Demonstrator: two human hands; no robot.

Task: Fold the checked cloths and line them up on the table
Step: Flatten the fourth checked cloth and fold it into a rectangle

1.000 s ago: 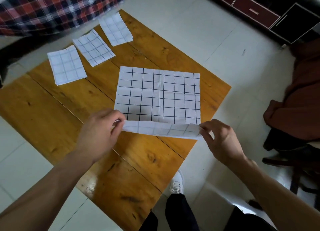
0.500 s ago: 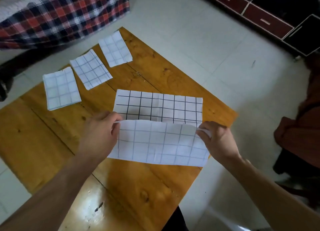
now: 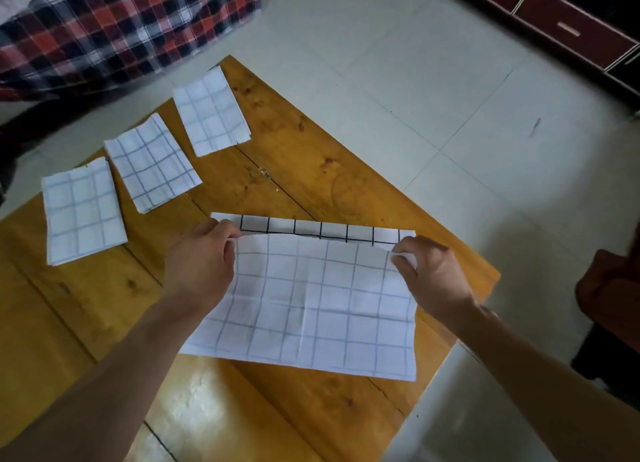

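A half-fold nears its far edge.
Left hand (image 3: 199,267) and right hand (image 3: 433,274) each pinch a corner of the checked cloth (image 3: 311,306); 1 uncovered strip lies just beyond both grips.

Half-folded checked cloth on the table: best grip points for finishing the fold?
Hold the half-folded cloth by the two corners of its flipped edge, as the left hand and right hand do, pinching from the outer sides. That edge lies straight, just short of the far strip, so corner pinches keep it taut and aligned.
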